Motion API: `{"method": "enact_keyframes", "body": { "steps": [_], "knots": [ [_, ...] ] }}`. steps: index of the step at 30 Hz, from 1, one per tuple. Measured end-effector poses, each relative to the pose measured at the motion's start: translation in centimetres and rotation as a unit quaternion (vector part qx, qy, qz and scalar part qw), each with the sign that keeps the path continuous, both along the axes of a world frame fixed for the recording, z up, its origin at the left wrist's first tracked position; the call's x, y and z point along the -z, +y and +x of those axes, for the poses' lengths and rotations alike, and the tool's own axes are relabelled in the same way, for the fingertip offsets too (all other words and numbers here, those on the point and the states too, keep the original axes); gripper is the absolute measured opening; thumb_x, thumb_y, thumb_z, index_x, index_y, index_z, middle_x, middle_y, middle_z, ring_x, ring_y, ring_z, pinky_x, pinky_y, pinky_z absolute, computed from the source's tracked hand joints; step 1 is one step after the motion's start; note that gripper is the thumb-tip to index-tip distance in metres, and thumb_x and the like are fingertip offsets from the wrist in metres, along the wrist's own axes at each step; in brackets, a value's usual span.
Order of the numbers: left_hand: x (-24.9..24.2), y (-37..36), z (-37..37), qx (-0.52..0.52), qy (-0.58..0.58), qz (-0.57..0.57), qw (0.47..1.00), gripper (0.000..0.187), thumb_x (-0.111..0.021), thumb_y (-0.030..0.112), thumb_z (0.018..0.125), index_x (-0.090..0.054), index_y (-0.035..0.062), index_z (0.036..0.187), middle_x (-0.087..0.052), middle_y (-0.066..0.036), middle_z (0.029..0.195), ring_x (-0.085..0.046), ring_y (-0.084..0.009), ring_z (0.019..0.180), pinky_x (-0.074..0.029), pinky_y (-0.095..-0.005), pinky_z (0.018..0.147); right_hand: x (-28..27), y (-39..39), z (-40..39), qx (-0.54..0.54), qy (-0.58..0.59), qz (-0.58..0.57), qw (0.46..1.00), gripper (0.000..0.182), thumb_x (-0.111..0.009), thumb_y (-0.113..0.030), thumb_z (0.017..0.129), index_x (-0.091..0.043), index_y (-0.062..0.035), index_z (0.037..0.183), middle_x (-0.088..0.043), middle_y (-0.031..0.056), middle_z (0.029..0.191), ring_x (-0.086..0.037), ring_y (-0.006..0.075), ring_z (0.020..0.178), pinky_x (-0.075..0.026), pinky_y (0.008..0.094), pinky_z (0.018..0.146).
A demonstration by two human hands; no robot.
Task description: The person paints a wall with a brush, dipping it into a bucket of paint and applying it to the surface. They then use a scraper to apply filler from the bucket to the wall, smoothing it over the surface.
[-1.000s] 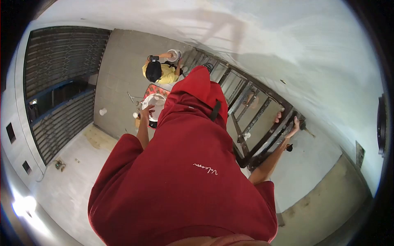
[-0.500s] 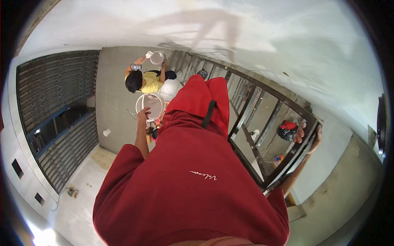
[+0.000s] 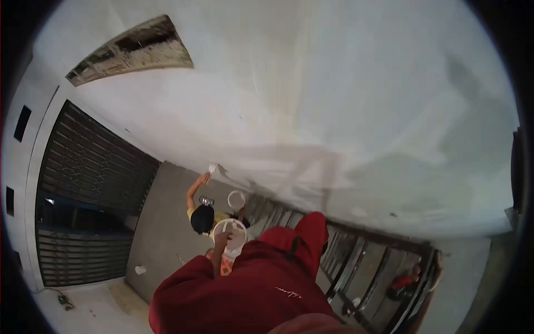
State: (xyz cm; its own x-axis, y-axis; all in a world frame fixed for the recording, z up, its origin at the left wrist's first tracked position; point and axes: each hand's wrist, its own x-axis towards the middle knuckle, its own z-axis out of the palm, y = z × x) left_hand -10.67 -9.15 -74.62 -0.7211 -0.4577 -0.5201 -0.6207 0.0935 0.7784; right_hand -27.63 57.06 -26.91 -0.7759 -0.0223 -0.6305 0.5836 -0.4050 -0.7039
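Observation:
My left hand [image 3: 223,239] is at the rim of a white bucket [image 3: 245,234], its fingers bent over the edge and closed on it. What lies in the bucket is hard to make out. At the right, my right hand [image 3: 438,266] wraps round the end of a dark metal ladder [image 3: 384,240]. Part of that hand is in shadow behind the frame. The ladder's rungs run from beside my red-clothed legs to the right, close along the wall.
Below, a co-worker [image 3: 202,219] in yellow holds a white tool at the pale wall [image 3: 278,111] and a second bucket [image 3: 237,199]. A folding metal gate [image 3: 94,161] stands left. A white object [image 3: 140,270] and a red-and-black bag [image 3: 405,283] are on the floor.
My view has swung up toward the wall, so the scene sits lower in frame. The co-worker's tool is now at the wall. Both my hands keep their grips.

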Motion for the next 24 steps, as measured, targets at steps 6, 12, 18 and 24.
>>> {"method": "enact_keyframes", "body": {
  "steps": [6, 12, 18, 24],
  "knots": [
    [-0.7, 0.3, -4.5, -0.065, -0.001, 0.034, 0.997, 0.043, -0.059, 0.02, 0.08, -0.06, 0.0046, 0.12, -0.065, -0.006, 0.071, -0.06, -0.0161, 0.054, -0.044, -0.0292, 0.042, -1.1, -1.0, 0.0, 0.0, 0.003, 0.096, 0.995, 0.054, -0.045, -0.05, 0.092, -0.064, 0.0002, 0.097, -0.059, 0.0123, 0.058, -0.061, 0.0256, 0.051, -0.052, 0.036, 0.048],
    [1.6, 1.2, -5.4, 0.045, 0.076, -0.194, 0.977, 0.019, -0.056, 0.019, 0.081, -0.069, 0.0061, 0.086, -0.066, -0.008, 0.066, -0.06, -0.0194, 0.052, -0.047, -0.0342, 0.049, -1.6, -0.4, 0.1, 0.005, 0.019, 0.177, 0.984, 0.054, -0.047, -0.05, 0.092, -0.065, 0.001, 0.091, -0.06, 0.0138, 0.061, -0.061, 0.0258, 0.054, -0.051, 0.0356, 0.052],
    [-1.7, 1.2, -7.7, 0.108, 0.156, -0.322, 0.928, 0.018, -0.055, 0.015, 0.081, -0.066, 0.0019, 0.075, -0.064, -0.009, 0.061, -0.055, -0.0174, 0.046, -0.042, -0.0319, 0.045, -0.7, 0.7, 0.0, 0.006, 0.036, 0.269, 0.962, 0.057, -0.048, -0.051, 0.091, -0.064, 0.003, 0.085, -0.061, 0.0168, 0.063, -0.06, 0.0267, 0.056, -0.05, 0.0359, 0.055],
    [-11.5, 5.2, -13.0, -0.155, 0.116, 0.012, 0.981, 0.027, -0.061, 0.022, 0.085, -0.061, -0.0014, 0.071, -0.056, -0.006, 0.054, -0.043, -0.0076, 0.042, -0.03, -0.0253, 0.039, -0.8, 0.4, 0.7, -0.015, 0.037, 0.41, 0.911, 0.061, -0.049, -0.053, 0.091, -0.063, 0.0051, 0.078, -0.062, 0.0199, 0.065, -0.059, 0.0277, 0.057, -0.048, 0.0361, 0.058]
  ]
}}
